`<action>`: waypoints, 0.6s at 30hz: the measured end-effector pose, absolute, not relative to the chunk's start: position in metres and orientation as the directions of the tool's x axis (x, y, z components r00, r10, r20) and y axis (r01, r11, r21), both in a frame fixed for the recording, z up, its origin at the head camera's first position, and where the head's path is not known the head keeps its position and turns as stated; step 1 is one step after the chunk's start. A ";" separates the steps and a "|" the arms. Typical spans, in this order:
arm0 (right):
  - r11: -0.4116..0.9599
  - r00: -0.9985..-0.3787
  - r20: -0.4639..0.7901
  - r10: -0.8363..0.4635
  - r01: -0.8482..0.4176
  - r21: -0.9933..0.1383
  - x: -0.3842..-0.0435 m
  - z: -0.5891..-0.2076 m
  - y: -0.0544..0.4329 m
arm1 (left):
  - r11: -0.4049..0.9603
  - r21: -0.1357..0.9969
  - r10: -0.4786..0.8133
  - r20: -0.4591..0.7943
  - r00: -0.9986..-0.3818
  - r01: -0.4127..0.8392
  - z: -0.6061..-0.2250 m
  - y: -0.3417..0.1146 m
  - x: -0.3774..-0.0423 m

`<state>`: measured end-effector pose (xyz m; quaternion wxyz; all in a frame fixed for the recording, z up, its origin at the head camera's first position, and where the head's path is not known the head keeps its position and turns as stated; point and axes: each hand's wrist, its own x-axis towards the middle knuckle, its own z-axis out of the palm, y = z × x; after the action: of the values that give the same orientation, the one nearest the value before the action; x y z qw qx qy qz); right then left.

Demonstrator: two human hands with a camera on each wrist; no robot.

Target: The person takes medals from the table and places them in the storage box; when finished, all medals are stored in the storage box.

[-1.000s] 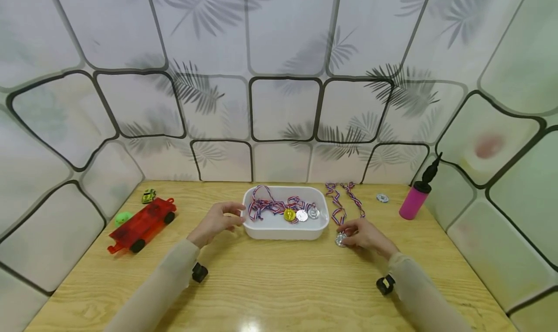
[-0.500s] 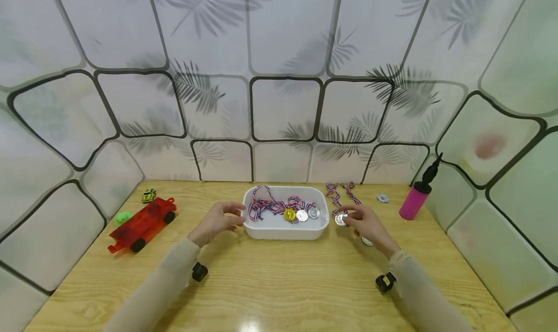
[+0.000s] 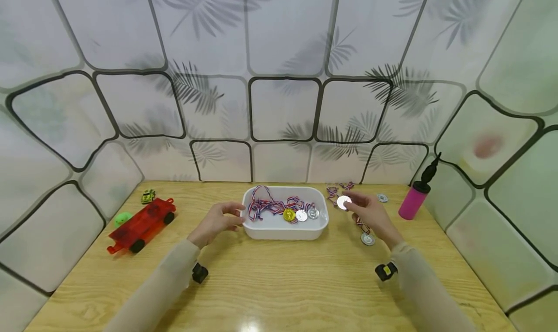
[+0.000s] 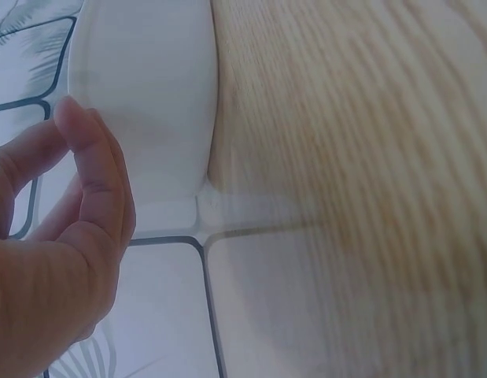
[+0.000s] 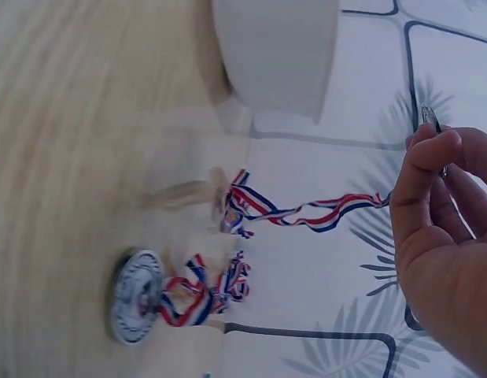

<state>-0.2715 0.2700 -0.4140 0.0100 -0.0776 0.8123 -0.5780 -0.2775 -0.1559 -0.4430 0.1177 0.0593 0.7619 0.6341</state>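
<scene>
Medal (image 3: 343, 203) was pinched by the right hand (image 3: 373, 217), thumb against bent fingers, above the counter (image 3: 279, 283), right of centre. Its round face pointed to the head camera; its long ribbon (image 5: 284, 214) ran downward to the counter. Three medals (image 3: 301, 216) lay already in the central tray (image 3: 283, 233); this one and another silver medal (image 3: 367, 239) seemed left. Left hand (image 3: 218, 222) (fingers loosely bent, holding nothing) was beside the tray.

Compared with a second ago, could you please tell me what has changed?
The right hand has lifted a silver medal upward off the table, its striped ribbon trailing down. Another silver medal, earlier hidden by that hand, now shows. The left hand stays by the white tray; the tray's medals lie unmoved.
</scene>
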 end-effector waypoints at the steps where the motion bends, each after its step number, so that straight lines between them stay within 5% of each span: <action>1: 0.323 -0.986 0.085 -0.143 -0.128 -0.938 -0.272 -0.411 0.270 | 0.189 0.980 0.238 -0.104 -0.966 -0.059 -0.443 -0.156 -0.277; 18: 0.213 -0.917 0.371 -0.145 -0.395 -0.894 -0.285 -0.361 0.269 | 0.204 0.977 0.244 -0.115 -0.963 -0.065 -0.441 -0.155 -0.278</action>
<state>-0.2845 0.2689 -0.3606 -0.1036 -0.1751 0.7719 -0.6023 -0.2777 -0.1550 -0.4405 0.1229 0.0584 0.7659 0.6283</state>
